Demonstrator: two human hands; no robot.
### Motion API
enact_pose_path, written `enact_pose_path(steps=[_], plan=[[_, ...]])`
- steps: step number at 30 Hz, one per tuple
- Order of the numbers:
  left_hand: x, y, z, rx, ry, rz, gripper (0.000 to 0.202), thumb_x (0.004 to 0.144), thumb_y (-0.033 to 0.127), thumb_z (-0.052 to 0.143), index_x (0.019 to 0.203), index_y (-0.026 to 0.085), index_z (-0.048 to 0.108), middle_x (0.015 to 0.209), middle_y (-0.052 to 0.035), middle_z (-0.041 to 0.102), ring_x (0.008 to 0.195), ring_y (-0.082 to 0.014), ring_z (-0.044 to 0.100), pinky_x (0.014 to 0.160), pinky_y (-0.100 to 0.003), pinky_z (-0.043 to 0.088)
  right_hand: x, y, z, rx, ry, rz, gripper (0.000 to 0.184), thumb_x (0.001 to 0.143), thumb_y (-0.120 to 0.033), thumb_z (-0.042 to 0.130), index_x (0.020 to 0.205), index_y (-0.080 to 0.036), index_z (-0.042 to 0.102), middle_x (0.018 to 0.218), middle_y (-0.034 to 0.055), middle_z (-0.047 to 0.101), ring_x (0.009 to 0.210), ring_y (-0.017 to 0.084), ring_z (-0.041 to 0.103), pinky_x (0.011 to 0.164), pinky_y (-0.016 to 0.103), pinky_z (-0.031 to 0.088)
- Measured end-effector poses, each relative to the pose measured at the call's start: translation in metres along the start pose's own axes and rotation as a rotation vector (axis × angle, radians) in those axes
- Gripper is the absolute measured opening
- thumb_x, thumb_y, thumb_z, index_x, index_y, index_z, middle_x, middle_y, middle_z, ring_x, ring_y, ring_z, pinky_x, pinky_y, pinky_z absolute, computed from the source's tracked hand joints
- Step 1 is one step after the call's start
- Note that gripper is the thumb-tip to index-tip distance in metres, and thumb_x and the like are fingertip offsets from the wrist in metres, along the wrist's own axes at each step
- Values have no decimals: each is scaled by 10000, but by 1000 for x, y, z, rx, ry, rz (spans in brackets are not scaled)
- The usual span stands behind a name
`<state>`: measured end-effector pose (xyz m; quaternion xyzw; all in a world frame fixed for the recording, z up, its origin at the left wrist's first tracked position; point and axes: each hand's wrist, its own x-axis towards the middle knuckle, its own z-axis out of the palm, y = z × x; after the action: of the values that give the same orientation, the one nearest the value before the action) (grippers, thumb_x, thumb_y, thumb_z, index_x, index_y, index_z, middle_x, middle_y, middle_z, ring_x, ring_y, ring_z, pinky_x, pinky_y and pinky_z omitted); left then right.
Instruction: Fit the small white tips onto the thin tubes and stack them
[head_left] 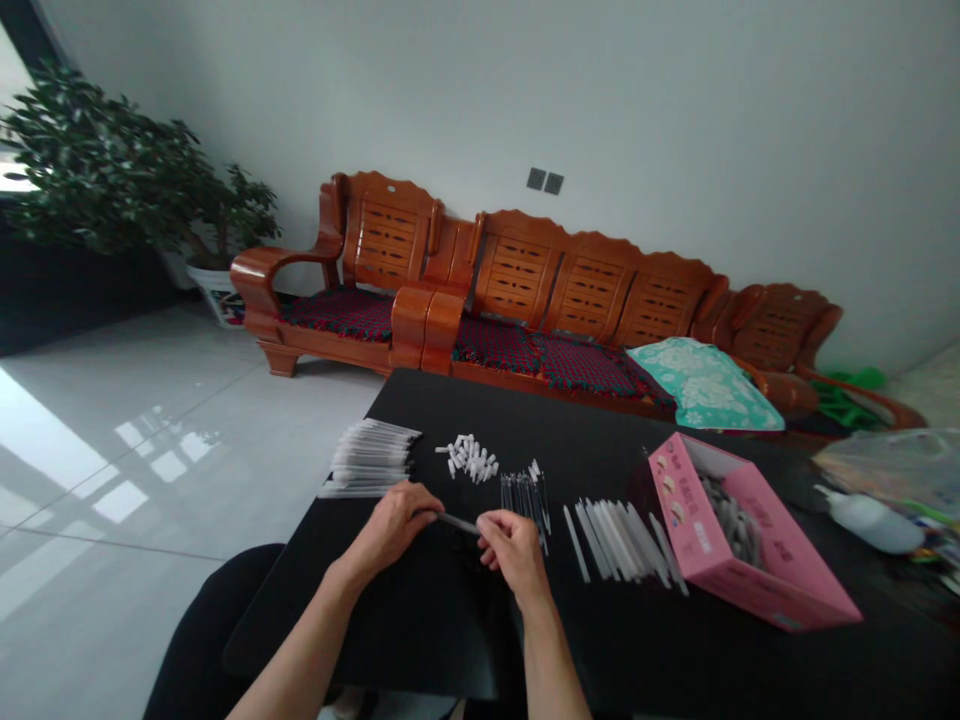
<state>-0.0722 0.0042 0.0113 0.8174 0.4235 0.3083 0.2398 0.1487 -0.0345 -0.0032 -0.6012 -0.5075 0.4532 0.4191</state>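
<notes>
Both hands pinch a thin dark grey stick (459, 522), perhaps a pen barrel, held level above the black table. My left hand (401, 520) grips its left end with the fingers closed. At the other end, my right hand (511, 548) has thumb and fingertips together on it. Beyond my left hand lies a row of white pens or tubes (369, 462) with dark tips. Small white caps (471, 458) form a loose pile farther in. Thin dark pen refills (525, 500) lie beyond my right hand. Pale tubes (619, 540) are spread to its right.
A pink box (780, 590) holding grey pieces stands on the right of the black table (450, 400). Past it are a white squeeze bottle (874, 522) and a clear plastic bag (892, 465). A wooden sofa (431, 325) lines the wall behind, and a potted plant (217, 215) stands left.
</notes>
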Motion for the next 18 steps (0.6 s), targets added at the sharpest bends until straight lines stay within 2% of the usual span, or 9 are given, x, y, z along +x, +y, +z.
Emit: enact_pose_path(steps=[4, 7, 9, 18], plan=[[-16, -60, -26, 201, 283, -114, 251, 873, 309, 492, 926, 207, 715, 932, -67, 673, 906, -226, 583, 858, -350, 431, 2, 16, -24, 23, 210, 33, 403, 763, -462, 604, 901, -89, 670, 597, 43, 638, 406, 110, 552, 328, 169, 366], [-26, -93, -37, 286, 367, -137, 278, 873, 363, 482, 917, 226, 720, 922, -61, 664, 888, -227, 578, 846, -349, 442, 2, 26, -36, 58, 289, 64, 399, 761, -464, 601, 883, -89, 660, 564, 26, 618, 380, 101, 528, 309, 162, 346], [-30, -103, -38, 323, 374, -141, 295, 878, 385, 469, 923, 238, 722, 929, -55, 661, 887, -221, 576, 846, -340, 447, 0, 30, -39, 70, 310, 67, 388, 765, -461, 596, 875, -94, 655, 557, 22, 615, 378, 101, 527, 307, 160, 343], [-35, -122, -31, 468, 346, -157, 340, 865, 387, 441, 943, 235, 734, 970, -76, 653, 896, -249, 563, 838, -371, 454, -6, 36, -41, 0, 306, 62, 332, 784, -420, 550, 861, -117, 661, 559, 18, 617, 370, 114, 525, 311, 183, 317]])
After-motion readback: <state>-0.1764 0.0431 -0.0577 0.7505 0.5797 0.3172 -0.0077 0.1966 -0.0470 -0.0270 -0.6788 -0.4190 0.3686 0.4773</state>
